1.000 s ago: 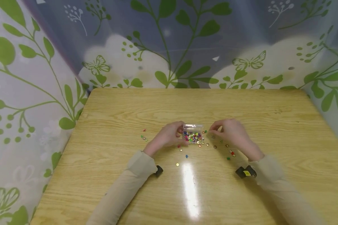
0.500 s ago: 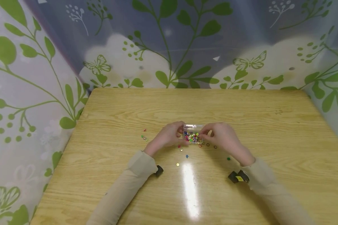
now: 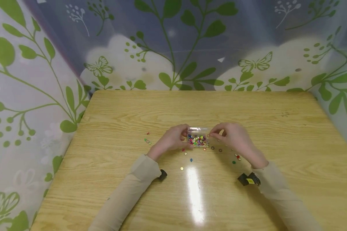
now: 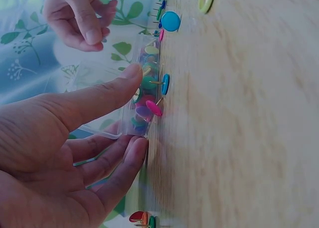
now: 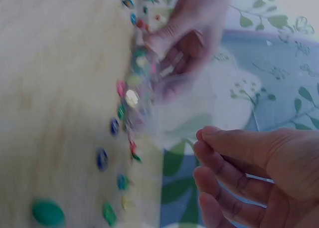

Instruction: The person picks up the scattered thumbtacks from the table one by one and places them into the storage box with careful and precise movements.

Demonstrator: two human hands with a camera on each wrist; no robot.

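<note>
A small clear plastic box [image 3: 197, 141], lid raised, holds many coloured thumbtacks [image 3: 200, 138] on the wooden table. My left hand [image 3: 173, 138] grips the box by its left end, thumb along the front and fingers behind, as the left wrist view [image 4: 84, 133] shows. My right hand [image 3: 234, 138] hovers just right of the box, thumb and forefinger tips close together over the table. In the right wrist view, nothing shows between that hand's fingertips [image 5: 207, 133]. Beside the box's right end, a loose thumbtack [image 3: 208, 135] lies near those fingertips.
Loose thumbtacks lie in front of the box, among them a blue one [image 3: 191, 160] and a gold one [image 3: 182, 168]. Several more, including a green one [image 3: 234, 162], are below the right hand. A small group [image 3: 148, 141] sits left of the left hand. Patterned curtains hang behind the table.
My right hand went left over the box, then drew back to the right of it. A green thumbtack that lay by its fingertips no longer shows there. The left hand and box stayed put.
</note>
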